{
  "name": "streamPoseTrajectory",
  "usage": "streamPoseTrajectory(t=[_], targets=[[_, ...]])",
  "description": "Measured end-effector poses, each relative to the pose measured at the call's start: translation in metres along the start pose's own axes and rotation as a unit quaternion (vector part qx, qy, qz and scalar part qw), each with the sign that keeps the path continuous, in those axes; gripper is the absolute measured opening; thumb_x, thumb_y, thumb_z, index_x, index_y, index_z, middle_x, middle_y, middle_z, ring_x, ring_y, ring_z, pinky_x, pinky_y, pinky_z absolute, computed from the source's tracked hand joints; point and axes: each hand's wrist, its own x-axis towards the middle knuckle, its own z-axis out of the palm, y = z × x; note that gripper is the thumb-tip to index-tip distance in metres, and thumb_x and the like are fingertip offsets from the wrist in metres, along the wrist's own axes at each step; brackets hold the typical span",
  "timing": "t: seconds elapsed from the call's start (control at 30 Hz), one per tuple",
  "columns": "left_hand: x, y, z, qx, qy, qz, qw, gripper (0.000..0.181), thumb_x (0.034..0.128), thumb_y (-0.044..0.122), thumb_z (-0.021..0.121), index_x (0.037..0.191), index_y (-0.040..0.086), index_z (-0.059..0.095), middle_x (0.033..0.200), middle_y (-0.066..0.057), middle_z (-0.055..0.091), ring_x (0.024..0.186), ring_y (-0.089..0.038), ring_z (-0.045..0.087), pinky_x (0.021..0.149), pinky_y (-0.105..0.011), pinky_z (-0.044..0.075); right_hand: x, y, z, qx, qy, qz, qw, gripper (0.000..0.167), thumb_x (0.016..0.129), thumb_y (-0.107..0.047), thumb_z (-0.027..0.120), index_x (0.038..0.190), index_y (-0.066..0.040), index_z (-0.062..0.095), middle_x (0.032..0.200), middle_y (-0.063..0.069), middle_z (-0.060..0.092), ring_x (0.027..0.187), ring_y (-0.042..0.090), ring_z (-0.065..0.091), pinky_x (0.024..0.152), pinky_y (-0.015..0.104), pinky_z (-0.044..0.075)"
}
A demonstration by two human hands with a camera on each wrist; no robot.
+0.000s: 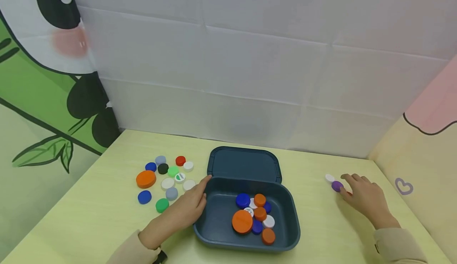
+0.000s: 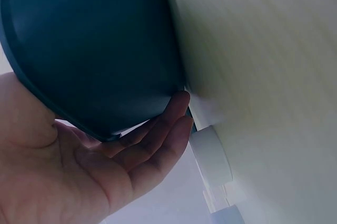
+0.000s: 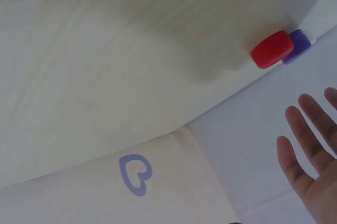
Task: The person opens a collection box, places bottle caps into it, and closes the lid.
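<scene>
In the head view, a dark blue plastic box (image 1: pixel 218 234) holds several bottle caps in blue, orange and white. My left hand (image 1: pixel 188 205) grips the box's left wall, its thumb over the rim. In the left wrist view its fingers (image 2: pixel 158 139) lie along the outside of the wall; the thumb is hidden behind the rim. Far to the right, my right hand (image 1: pixel 367 198) hovers with fingers spread and holds nothing. Close by it lie a purple cap (image 1: pixel 337 186), a white cap (image 1: pixel 329 178) and a red cap (image 3: pixel 272 49), mostly covered by the hand in the head view.
A dark blue lid (image 1: pixel 244 164) lies behind the box. Left of the box are several loose caps, among them a large orange cap (image 1: pixel 146 179), a black cap (image 1: pixel 163 168) and a green cap (image 1: pixel 162 205). A pale wall (image 1: pixel 250 77) stands behind the table (image 1: pixel 89 216).
</scene>
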Motion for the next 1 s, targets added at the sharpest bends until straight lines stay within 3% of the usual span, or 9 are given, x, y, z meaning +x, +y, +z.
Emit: streamPoseTrajectory(t=[0.23,0.4,0.63,1.0], targets=[[-0.001,0.000,0.000,0.002,0.000,-0.003,1.0000,0.051,0.0965,0.015,0.039,0.145,0.010,0.022,0.142,-0.014,0.039,0.127,-0.030,0.043,0.100,-0.047,0.039,-0.009,0.015,0.008,0.016,-0.082,0.037,0.9959,0.036,0.082,-0.029,0.060,0.110,-0.007,0.058,0.102,0.018,0.062,0.086,0.039,0.058,0.054,0.049,0.044],[-0.001,0.000,-0.001,0.003,0.000,-0.006,1.0000,0.051,0.0965,0.015,0.039,0.145,0.011,0.022,0.142,-0.014,0.040,0.127,-0.029,0.043,0.100,-0.047,0.039,-0.010,0.019,0.012,0.030,-0.120,0.047,0.9912,0.034,0.082,-0.029,0.061,0.107,-0.006,0.059,0.093,0.012,0.063,0.080,0.033,0.059,0.051,0.045,0.044],[-0.001,0.000,-0.001,0.001,-0.001,-0.009,1.0000,0.051,0.0966,0.016,0.039,0.145,0.012,0.022,0.142,-0.013,0.039,0.128,-0.029,0.042,0.101,-0.047,0.038,-0.011,0.021,0.017,0.033,-0.135,0.051,0.9890,0.032,0.081,-0.026,0.059,0.106,-0.007,0.059,0.086,0.006,0.063,0.072,0.023,0.057,0.049,0.040,0.043],[0.000,0.000,0.000,0.002,0.000,-0.003,1.0000,0.051,0.0965,0.015,0.039,0.145,0.010,0.022,0.143,-0.013,0.039,0.128,-0.029,0.042,0.101,-0.047,0.038,-0.012,0.020,0.021,0.036,-0.115,0.041,0.9919,0.031,0.078,-0.022,0.060,0.105,-0.006,0.058,0.088,0.009,0.063,0.071,0.023,0.057,0.048,0.038,0.042]])
